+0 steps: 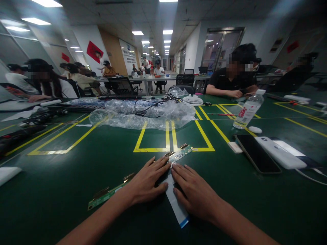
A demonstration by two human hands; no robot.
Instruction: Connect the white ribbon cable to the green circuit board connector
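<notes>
A long narrow green circuit board (pixel 178 154) lies slantwise on the dark green table (pixel 63 190), running from lower left to upper right. My left hand (pixel 146 180) rests flat on its middle with fingers stretched out. My right hand (pixel 192 190) lies beside it, fingers extended, pressing on a white flat ribbon cable (pixel 176 206) with a blue tip that leads from the board toward me. The fingertips of both hands meet near the cable's connector on the board; the joint itself is hidden under them.
Crumpled clear plastic wrap (pixel 143 114) with black wires, a small white fan (pixel 192 100) and a water bottle (pixel 247 110) lie further back. A black phone (pixel 257 153) and white power bank (pixel 279 152) sit at right. Yellow tape lines mark the table. Other people sit around it.
</notes>
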